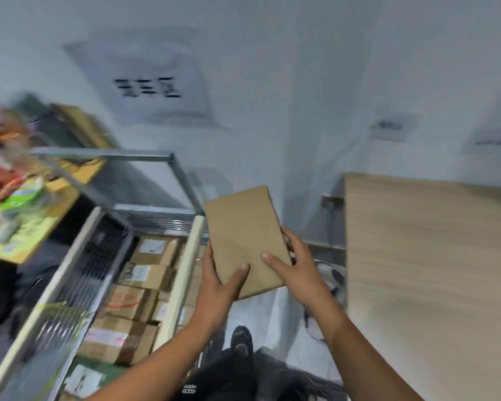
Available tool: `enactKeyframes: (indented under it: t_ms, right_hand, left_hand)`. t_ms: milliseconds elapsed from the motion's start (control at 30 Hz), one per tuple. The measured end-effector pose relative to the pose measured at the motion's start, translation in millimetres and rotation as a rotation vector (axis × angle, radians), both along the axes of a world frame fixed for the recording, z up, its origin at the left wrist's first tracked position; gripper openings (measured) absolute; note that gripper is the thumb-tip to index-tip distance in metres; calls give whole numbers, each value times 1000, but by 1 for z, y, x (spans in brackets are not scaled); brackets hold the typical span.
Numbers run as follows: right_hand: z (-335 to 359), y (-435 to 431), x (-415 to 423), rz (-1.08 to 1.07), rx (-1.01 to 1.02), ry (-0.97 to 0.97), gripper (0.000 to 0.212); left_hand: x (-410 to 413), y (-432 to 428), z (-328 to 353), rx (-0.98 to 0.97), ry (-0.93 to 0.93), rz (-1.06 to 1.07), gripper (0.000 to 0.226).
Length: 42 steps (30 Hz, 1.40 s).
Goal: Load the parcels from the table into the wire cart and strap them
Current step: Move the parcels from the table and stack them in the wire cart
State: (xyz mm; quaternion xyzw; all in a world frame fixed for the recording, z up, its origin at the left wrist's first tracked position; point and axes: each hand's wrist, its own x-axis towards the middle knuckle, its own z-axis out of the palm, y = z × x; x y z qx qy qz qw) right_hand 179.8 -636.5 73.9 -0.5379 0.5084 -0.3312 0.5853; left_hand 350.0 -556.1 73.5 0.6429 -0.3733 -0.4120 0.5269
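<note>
Both my hands hold a flat brown cardboard parcel (245, 235) in the air at mid-frame. My left hand (219, 287) grips its lower left edge, thumb on top. My right hand (297, 267) grips its lower right edge, thumb laid across the face. The parcel hangs just right of the wire cart (99, 256), beside the cart's cream right rail (185, 273). Inside the cart lie several brown parcels (136, 299) with white labels. The wooden table (428, 270) stands on the right, its visible top bare.
A yellow table (55, 209) with colourful packets stands at far left behind the cart. A white wall with paper signs fills the back. My dark shoe (241, 340) and a white sack (275, 322) are on the floor between cart and table.
</note>
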Motion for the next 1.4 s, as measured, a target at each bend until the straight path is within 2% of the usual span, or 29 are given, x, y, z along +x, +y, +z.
enactKeyframes:
  t_ms: [200,333,467,567,633,733,1000,1133,1233,1333,1400]
  right_hand:
    - [0,-13,169,371,-57,92,69]
    - [-10,-21,274,562,-61,180,65]
    - [-29,-35,354,689,-108,348,50]
    - [-56,-51,403,777,-203,584,58]
    - [-82,-66,431,857,-361,734,59]
    - [-135,-97,478,981,-539,862,69]
    - [-328,-180,609,1256,-815,977,70]
    - [-405,-200,647,1330,-866,1056,72]
    - [-439,-207,658,1311,-778,1107,63]
    - [-454,-206,661,1258,-629,1119,59]
    - [-456,-208,657,1281,-567,1121,62]
  left_hand:
    - [121,42,-8,29,37,443,93]
    - [208,50,-33,58,121,641,90]
    - [267,45,-69,76,272,744,85]
    - [297,35,-102,96,357,835,96]
    - [315,23,-128,115,401,893,98]
    - [347,-4,-183,155,455,973,97]
    - [451,-89,-368,232,445,1105,84]
    - [484,-115,-442,267,365,1116,78]
    - [499,-140,-480,318,361,1188,66]
    - [497,-167,-501,503,330,1208,85]
    - [495,-179,-504,514,360,1215,90]
